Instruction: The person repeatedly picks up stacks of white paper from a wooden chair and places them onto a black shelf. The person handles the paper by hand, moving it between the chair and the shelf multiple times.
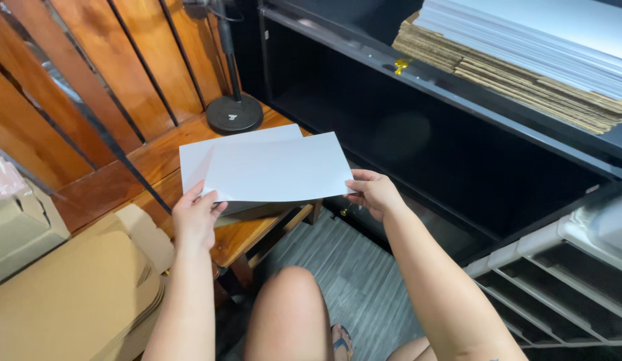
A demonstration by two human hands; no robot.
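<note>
A white sheet of card [277, 167] is held flat above a small wooden table [237, 237]. My left hand [196, 217] pinches its near left corner. My right hand [374, 192] grips its near right edge. A second white sheet [211, 148] shows behind and under the first, offset to the left; whether it rests on the table or is held with the top sheet I cannot tell.
A black round stand base [234, 113] with a pole sits at the table's far end. Brown cardboard pieces [77, 294] lie at left. A dark shelf unit [458, 100] holds stacked corrugated board and white sheets [525, 60]. A grey rack [565, 281] is at right. My knee [291, 301] is below.
</note>
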